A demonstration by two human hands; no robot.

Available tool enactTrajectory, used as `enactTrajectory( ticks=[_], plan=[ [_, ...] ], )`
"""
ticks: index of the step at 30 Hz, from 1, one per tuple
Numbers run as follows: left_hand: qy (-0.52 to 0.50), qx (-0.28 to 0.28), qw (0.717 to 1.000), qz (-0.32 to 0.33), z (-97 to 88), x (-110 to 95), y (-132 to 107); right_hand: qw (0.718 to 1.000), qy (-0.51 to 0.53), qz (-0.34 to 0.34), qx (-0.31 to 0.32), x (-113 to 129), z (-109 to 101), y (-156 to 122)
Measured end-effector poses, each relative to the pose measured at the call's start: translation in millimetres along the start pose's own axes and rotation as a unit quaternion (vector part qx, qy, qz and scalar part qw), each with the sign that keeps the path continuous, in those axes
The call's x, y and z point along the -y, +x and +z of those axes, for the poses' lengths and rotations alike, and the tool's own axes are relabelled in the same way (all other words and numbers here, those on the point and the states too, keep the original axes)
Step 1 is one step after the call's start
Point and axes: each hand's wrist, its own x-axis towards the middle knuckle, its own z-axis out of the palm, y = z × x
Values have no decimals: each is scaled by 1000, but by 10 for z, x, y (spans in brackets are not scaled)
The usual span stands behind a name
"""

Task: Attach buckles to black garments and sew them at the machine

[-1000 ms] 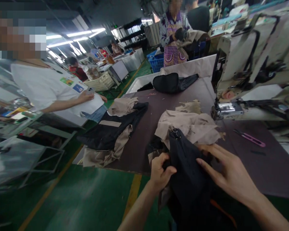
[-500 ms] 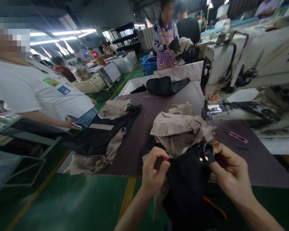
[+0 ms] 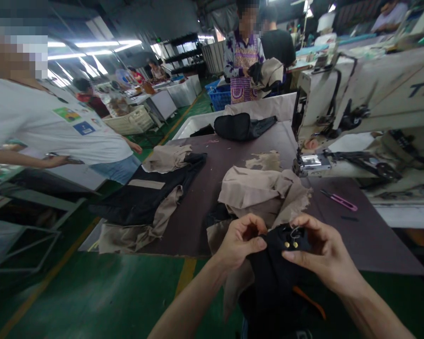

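Both my hands hold a black garment at the near edge of a dark work table. My left hand pinches its upper left edge, fingers curled. My right hand grips the top corner, thumb beside two small brass rivets and a metal ring. The cloth hangs down off the table toward me. Directly behind it lies a crumpled beige fabric pile.
A sewing machine stands at the right, pink snips lying near it. Black and beige garments drape over the table's left edge; a black piece lies at the far end. A person in a white shirt stands left; another in a patterned apron stands behind.
My hands have lifted the black garment's top corner and drawn closer together, turning it so the rivets face me. The person at left lowered the arm holding a phone.
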Motion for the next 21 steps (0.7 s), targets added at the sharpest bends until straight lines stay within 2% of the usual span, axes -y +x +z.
enactTrajectory(
  ticks=[3, 4, 6, 9, 11, 13, 15, 18, 20, 21],
  plan=[
    [53, 7, 999, -2, -24, -133, 5, 998, -22, -34, -38, -47, 21, 6],
    [97, 6, 995, 17, -22, -215, -2, 997, -30, -46, -49, -52, 32, 11],
    [205, 1, 974, 96, 0, -421, -21, 995, -46, -58, -62, -41, 57, 24],
    [339, 33, 911, 232, 79, -756, -29, 994, -71, -66, -59, 1, 95, 47],
    [436, 72, 853, 277, 147, -933, -7, 992, -84, -79, -51, 18, 116, 59],
    [532, 102, 789, 290, 197, -1043, 28, 991, -86, -92, -55, 17, 128, 65],
    [594, 126, 731, 311, 207, -1086, 63, 990, -83, -101, -59, 8, 131, 65],
    [619, 169, 655, 399, 156, -1067, 93, 988, -100, -106, -55, 10, 107, 57],
    [601, 180, 628, 461, 109, -1026, 98, 986, -121, -112, -29, 37, 71, 48],
    [589, 171, 631, 475, 90, -999, 98, 985, -126, -116, -5, 57, 47, 45]
  ],
)
